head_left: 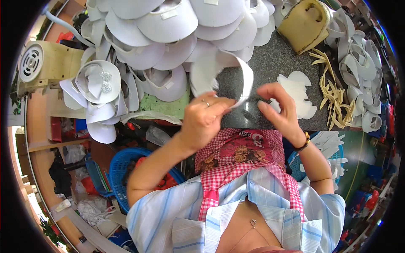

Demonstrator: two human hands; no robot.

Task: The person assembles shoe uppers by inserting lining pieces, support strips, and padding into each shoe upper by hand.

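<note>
My left hand [206, 116] pinches the lower end of a white sun visor [247, 80], whose band curves up in a loop above the dark worktop [261, 67]. Its brim side is partly blurred. To the right, my right hand [280, 107] is open, thumb and fingers apart, with nothing visible between them. Beside and partly behind that hand lie white flat cut-out pieces [297, 95], overlapping one another. A large pile of finished-looking white visors [168, 21] rises just beyond my hands.
Cream machine housings stand at the far right [301, 27] and left [63, 63]. Beige strips [333, 97] lie along the worktop's right side, near more white bands [360, 67]. Below the bench sit a blue basket [116, 173] and, on the right, white scraps [327, 143].
</note>
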